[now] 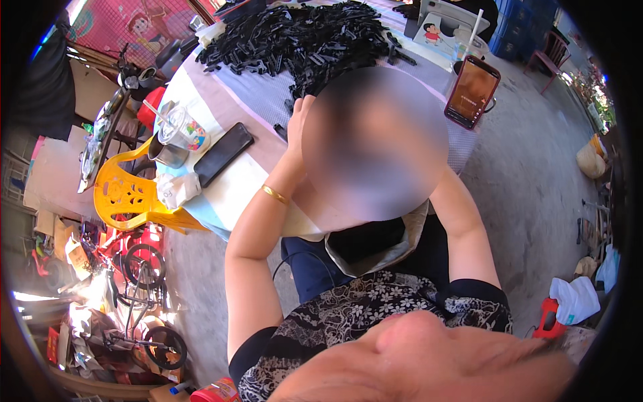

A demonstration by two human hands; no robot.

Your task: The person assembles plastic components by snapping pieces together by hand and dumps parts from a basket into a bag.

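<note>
My left hand [299, 127] is at the near edge of a heap of small black plastic pieces [301, 40] on the table. Only its outer side shows; a round blurred patch covers the rest, so whatever it may hold is hidden. My right forearm [462, 208] reaches up from the lower right, and its hand lies wholly behind the same blur. A few black pieces [281, 132] lie loose beside my left hand. Below the table edge, on my lap, an open pale bag [408, 244] has a dark inside.
On the left of the cloth-covered table [231, 194] lie a black phone [224, 154], a metal cup [167, 153], a plastic cup with a straw [191, 134] and crumpled tissue [177, 189]. An upright lit phone [472, 92] stands right. A yellow chair [120, 191] touches the left side.
</note>
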